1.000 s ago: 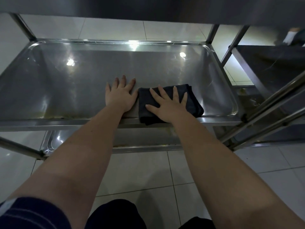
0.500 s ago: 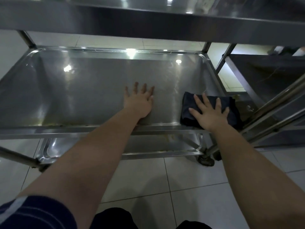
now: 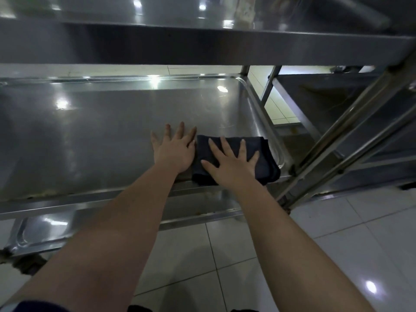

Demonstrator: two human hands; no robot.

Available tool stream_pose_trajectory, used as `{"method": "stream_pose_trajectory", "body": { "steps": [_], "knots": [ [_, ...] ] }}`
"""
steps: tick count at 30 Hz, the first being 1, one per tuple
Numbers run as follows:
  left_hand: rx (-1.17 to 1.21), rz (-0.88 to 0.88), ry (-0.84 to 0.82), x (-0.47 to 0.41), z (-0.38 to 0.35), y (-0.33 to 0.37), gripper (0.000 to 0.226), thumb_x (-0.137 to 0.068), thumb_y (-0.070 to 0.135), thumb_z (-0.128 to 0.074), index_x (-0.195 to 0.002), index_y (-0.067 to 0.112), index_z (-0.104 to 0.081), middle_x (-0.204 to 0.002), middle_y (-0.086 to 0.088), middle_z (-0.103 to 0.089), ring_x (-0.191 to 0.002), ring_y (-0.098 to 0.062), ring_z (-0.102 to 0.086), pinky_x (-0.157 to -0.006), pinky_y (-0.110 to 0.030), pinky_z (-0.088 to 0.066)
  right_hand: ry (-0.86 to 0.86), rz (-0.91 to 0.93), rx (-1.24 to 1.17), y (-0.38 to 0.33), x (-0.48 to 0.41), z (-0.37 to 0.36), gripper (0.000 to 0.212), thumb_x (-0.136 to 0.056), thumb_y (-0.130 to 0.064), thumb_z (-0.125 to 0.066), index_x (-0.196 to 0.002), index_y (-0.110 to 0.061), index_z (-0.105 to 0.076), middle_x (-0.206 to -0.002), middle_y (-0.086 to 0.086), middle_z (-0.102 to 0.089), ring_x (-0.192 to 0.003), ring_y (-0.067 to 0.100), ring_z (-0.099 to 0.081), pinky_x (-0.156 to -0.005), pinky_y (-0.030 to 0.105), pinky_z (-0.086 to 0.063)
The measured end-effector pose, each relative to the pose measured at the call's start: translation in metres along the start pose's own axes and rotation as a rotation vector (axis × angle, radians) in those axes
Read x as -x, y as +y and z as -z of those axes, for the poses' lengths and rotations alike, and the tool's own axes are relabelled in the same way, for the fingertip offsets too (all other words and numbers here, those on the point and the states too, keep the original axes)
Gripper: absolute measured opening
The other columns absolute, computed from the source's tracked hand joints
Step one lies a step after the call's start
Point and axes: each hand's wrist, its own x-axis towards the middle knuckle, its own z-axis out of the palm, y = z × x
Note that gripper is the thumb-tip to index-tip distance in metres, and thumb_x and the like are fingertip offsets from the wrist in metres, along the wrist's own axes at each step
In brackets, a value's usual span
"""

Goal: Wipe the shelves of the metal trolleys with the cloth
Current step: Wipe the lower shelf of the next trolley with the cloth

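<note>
No text, label, brand, number or sign can be read anywhere in the view.
</note>
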Motion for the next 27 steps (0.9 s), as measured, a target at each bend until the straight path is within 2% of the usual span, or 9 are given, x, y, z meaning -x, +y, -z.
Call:
{"method": "stream_pose_trajectory", "body": {
  "steps": [3,8,12,16,19,22,25,27],
  "knots": [
    [0.001,0.004,0.013,0.000,0.000,-0.001,0.051,-0.104,0.049,-0.012,-0.154,0.050,-0.001,-0.166,0.011,0.004,-0.153,-0.031,0.006,-0.116,-0.067,0.004,0.004,0.025,-0.014,0.028,0.003,0.006,0.066,-0.093,-0.075,-0.018,-0.149,-0.056,0.009,-0.162,-0.020,0.016,-0.149,0.031,0.021,-0.112,0.068,0.012],
    [0.002,0.006,0.023,0.002,-0.002,0.004,0.051,-0.104,0.048,-0.012,-0.154,0.050,-0.003,-0.166,0.011,0.002,-0.153,-0.031,0.004,-0.115,-0.066,0.006,0.013,-0.115,0.006,0.085,0.008,0.015,0.066,-0.094,-0.074,-0.019,-0.151,-0.053,0.005,-0.163,-0.017,0.013,-0.150,0.032,0.017,-0.117,0.061,0.010],
    [-0.009,0.003,0.021,0.003,-0.002,0.007,0.051,-0.105,0.047,-0.013,-0.154,0.049,-0.003,-0.166,0.011,0.003,-0.153,-0.031,0.005,-0.115,-0.068,0.005,0.029,-0.061,-0.017,0.035,0.015,0.004,0.067,-0.094,-0.073,-0.017,-0.152,-0.050,0.008,-0.163,-0.014,0.015,-0.148,0.039,0.019,-0.113,0.067,0.010],
    [-0.028,-0.006,0.002,0.003,0.002,0.000,0.052,-0.106,0.041,-0.015,-0.155,0.048,-0.001,-0.166,0.010,0.005,-0.153,-0.030,0.006,-0.116,-0.067,0.004,0.062,0.053,-0.008,-0.012,0.024,-0.012,0.067,-0.093,-0.073,-0.018,-0.152,-0.052,0.006,-0.164,-0.014,0.013,-0.148,0.038,0.018,-0.113,0.067,0.010],
    [-0.002,0.003,-0.010,0.003,0.004,-0.003,0.050,-0.106,0.045,-0.013,-0.155,0.049,-0.002,-0.166,0.011,0.003,-0.153,-0.029,0.005,-0.116,-0.066,0.003,0.082,0.031,-0.024,0.032,0.017,-0.002,0.063,-0.095,-0.071,-0.021,-0.151,-0.054,0.003,-0.164,-0.016,0.007,-0.150,0.032,0.011,-0.115,0.063,0.007],
    [0.011,-0.021,-0.036,0.001,0.005,-0.001,0.050,-0.106,0.046,-0.014,-0.155,0.049,-0.004,-0.166,0.011,0.003,-0.153,-0.029,0.004,-0.116,-0.065,0.002,0.054,-0.111,-0.019,0.076,0.012,0.008,0.063,-0.096,-0.069,-0.021,-0.152,-0.052,0.003,-0.164,-0.015,0.009,-0.151,0.032,0.012,-0.117,0.060,0.007],
    [-0.053,-0.103,-0.061,-0.001,0.012,-0.032,0.050,-0.106,0.047,-0.014,-0.156,0.045,-0.004,-0.167,0.007,0.002,-0.153,-0.030,0.000,-0.118,-0.062,0.000,0.063,-0.132,0.013,0.075,0.012,0.007,0.063,-0.097,-0.068,-0.021,-0.153,-0.051,0.002,-0.164,-0.014,0.010,-0.150,0.032,0.013,-0.117,0.059,0.008],
    [-0.067,-0.080,-0.053,0.002,0.021,-0.080,0.051,-0.106,0.048,-0.015,-0.156,0.044,-0.007,-0.167,0.006,-0.001,-0.153,-0.031,-0.004,-0.118,-0.060,0.000,0.078,-0.126,0.026,0.071,0.011,0.007,0.063,-0.097,-0.068,-0.019,-0.153,-0.050,0.002,-0.164,-0.014,0.010,-0.151,0.032,0.012,-0.118,0.060,0.007]
  ]
}}
